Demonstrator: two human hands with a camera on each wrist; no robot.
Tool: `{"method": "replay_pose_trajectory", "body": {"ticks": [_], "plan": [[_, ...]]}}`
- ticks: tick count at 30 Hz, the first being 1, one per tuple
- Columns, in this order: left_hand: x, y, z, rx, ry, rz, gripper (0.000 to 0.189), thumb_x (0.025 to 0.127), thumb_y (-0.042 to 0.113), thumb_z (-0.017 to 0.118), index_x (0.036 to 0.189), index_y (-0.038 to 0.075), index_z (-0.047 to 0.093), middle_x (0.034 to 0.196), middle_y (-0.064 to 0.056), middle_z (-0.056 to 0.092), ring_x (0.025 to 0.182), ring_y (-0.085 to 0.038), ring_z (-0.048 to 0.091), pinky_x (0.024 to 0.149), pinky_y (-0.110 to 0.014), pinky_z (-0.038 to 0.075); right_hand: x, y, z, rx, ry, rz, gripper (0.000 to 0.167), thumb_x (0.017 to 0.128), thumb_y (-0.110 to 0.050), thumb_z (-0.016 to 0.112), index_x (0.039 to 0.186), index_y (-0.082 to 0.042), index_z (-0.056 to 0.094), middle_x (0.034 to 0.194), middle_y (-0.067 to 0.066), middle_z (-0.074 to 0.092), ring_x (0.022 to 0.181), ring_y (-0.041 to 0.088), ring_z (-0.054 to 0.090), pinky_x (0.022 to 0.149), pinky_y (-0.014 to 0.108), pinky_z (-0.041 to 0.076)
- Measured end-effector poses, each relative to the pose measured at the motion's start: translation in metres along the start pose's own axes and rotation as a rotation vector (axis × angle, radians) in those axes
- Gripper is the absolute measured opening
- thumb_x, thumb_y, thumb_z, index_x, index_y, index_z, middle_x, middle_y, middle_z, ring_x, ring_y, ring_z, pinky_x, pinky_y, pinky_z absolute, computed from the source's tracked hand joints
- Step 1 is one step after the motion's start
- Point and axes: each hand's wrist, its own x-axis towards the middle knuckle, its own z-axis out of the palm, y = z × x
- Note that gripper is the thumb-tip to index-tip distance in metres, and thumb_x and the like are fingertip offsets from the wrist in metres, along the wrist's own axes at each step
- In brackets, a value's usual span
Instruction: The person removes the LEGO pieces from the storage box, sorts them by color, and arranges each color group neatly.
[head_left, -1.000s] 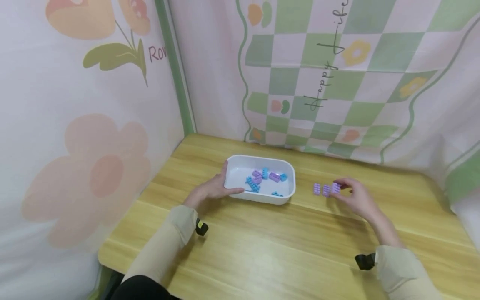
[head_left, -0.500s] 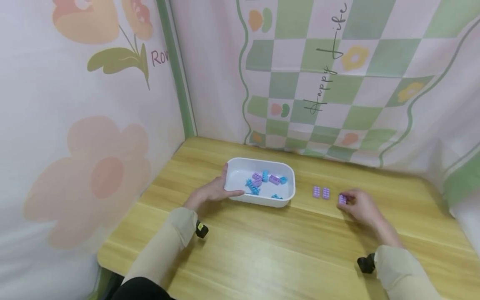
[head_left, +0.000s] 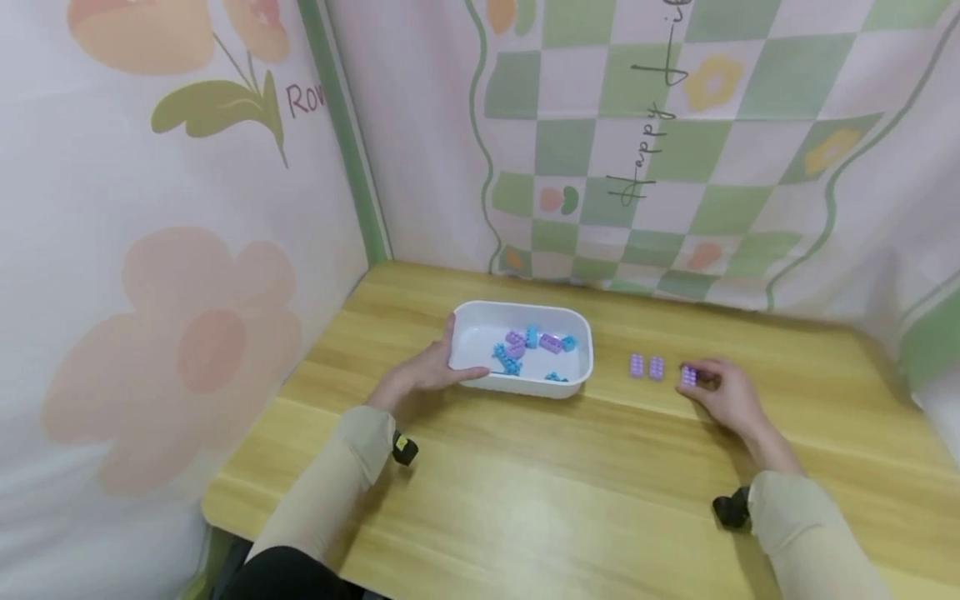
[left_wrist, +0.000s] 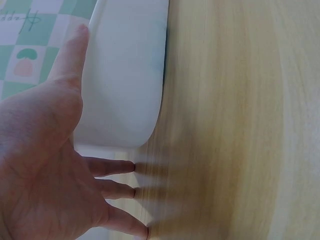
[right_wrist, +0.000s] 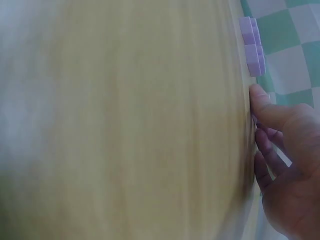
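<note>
My left hand rests against the left end of a white plastic tray, its thumb stretched along the near rim. Seen from the left wrist, the other visible fingers extend straight beside the tray's end, tips at the tabletop. Several purple and blue toy building bricks lie loose in the tray. To its right, my right hand pinches a purple building brick between thumb and fingers, low over the table, studs up. In the right wrist view the thumb and fingers hide that brick.
Left of the right hand, two purple bricks stand side by side on the wooden table, a small gap between them. A printed curtain hangs behind the table's back edge, and another cloth hangs at the left.
The right hand has moved its purple brick slightly rightward, away from the two other purple bricks, and lowered it towards the table. The left hand keeps its place at the tray.
</note>
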Motion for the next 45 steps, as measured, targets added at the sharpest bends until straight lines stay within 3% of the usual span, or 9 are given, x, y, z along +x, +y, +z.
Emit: {"method": "replay_pose_trajectory", "body": {"ticks": [4, 11, 16, 20, 24, 31, 35, 38, 45], "plan": [[0.0, 0.001, -0.002, -0.009, -0.01, -0.006, 0.13, 0.102, 0.049, 0.076, 0.172, 0.01, -0.026, 0.159, -0.031, 0.051, 0.14, -0.039, 0.059, 0.126, -0.055, 0.046, 0.001, -0.001, -0.001, 0.012, 0.015, -0.008, 0.043, 0.091, -0.006, 0.088, 0.127, 0.012, 0.073, 0.123, 0.038, 0.068, 0.1, 0.035, 0.067, 0.077, 0.006, 0.04], [0.0, 0.002, -0.002, -0.003, -0.008, -0.011, 0.13, 0.101, 0.05, 0.076, 0.172, 0.011, -0.026, 0.165, -0.033, 0.045, 0.147, -0.042, 0.055, 0.13, -0.056, 0.042, -0.002, 0.001, 0.001, 0.071, 0.052, -0.014, 0.041, 0.091, -0.005, 0.088, 0.127, 0.01, 0.074, 0.12, 0.034, 0.07, 0.093, -0.017, 0.047, 0.08, 0.002, 0.04], [0.001, 0.001, -0.002, -0.001, -0.01, -0.007, 0.13, 0.102, 0.051, 0.075, 0.172, 0.014, -0.027, 0.168, -0.033, 0.042, 0.149, -0.042, 0.053, 0.131, -0.057, 0.041, -0.004, 0.003, 0.002, 0.089, 0.048, -0.005, 0.042, 0.093, -0.005, 0.087, 0.129, 0.01, 0.073, 0.122, 0.034, 0.069, 0.095, -0.022, 0.043, 0.082, 0.003, 0.039], [0.001, 0.001, -0.003, -0.011, -0.01, -0.004, 0.13, 0.102, 0.051, 0.076, 0.173, 0.013, -0.026, 0.168, -0.031, 0.043, 0.149, -0.041, 0.053, 0.13, -0.057, 0.041, -0.003, 0.001, 0.001, 0.087, 0.023, 0.02, 0.046, 0.095, -0.009, 0.085, 0.135, 0.009, 0.07, 0.126, 0.034, 0.068, 0.1, -0.008, 0.051, 0.084, 0.006, 0.039], [0.001, 0.001, -0.003, -0.007, -0.007, -0.007, 0.13, 0.101, 0.052, 0.076, 0.173, 0.011, -0.025, 0.168, -0.032, 0.043, 0.15, -0.042, 0.053, 0.131, -0.058, 0.04, -0.002, 0.0, 0.001, 0.093, -0.016, 0.053, 0.058, 0.097, -0.01, 0.083, 0.147, 0.01, 0.06, 0.132, 0.036, 0.064, 0.109, 0.023, 0.06, 0.086, 0.009, 0.04], [0.003, -0.001, -0.001, -0.013, -0.007, -0.007, 0.132, 0.099, 0.052, 0.078, 0.173, 0.011, -0.023, 0.164, -0.031, 0.047, 0.148, -0.042, 0.054, 0.13, -0.057, 0.041, 0.001, -0.002, -0.01, 0.165, -0.153, 0.116, 0.1, 0.096, -0.012, 0.085, 0.169, 0.012, 0.02, 0.146, 0.044, 0.049, 0.123, 0.049, 0.055, 0.088, 0.007, 0.039], [0.003, -0.001, -0.001, -0.033, -0.003, 0.011, 0.13, 0.099, 0.049, 0.08, 0.174, 0.013, -0.021, 0.156, -0.026, 0.053, 0.137, -0.038, 0.059, 0.125, -0.055, 0.047, 0.006, -0.015, -0.021, 0.275, -0.24, 0.202, 0.113, 0.103, -0.017, 0.078, 0.173, 0.003, -0.007, 0.164, 0.053, 0.02, 0.142, 0.068, 0.041, 0.115, 0.046, 0.055], [0.003, -0.002, -0.001, -0.038, 0.002, 0.023, 0.129, 0.1, 0.049, 0.08, 0.174, 0.015, -0.02, 0.152, -0.023, 0.055, 0.131, -0.035, 0.061, 0.121, -0.054, 0.05, 0.013, -0.031, -0.022, 0.259, -0.228, 0.217, 0.115, 0.104, -0.023, 0.078, 0.174, -0.001, -0.011, 0.17, 0.052, 0.007, 0.146, 0.073, 0.034, 0.116, 0.079, 0.043], [0.007, -0.006, -0.001, -0.018, -0.003, 0.032, 0.133, 0.098, 0.058, 0.078, 0.174, 0.013, -0.022, 0.145, -0.022, 0.059, 0.124, -0.031, 0.063, 0.114, -0.05, 0.053, 0.028, -0.074, -0.008, 0.229, -0.134, 0.128, 0.111, 0.102, -0.026, 0.079, 0.175, -0.001, 0.0, 0.173, 0.046, 0.002, 0.15, 0.072, 0.023, 0.113, 0.089, 0.036]]}}
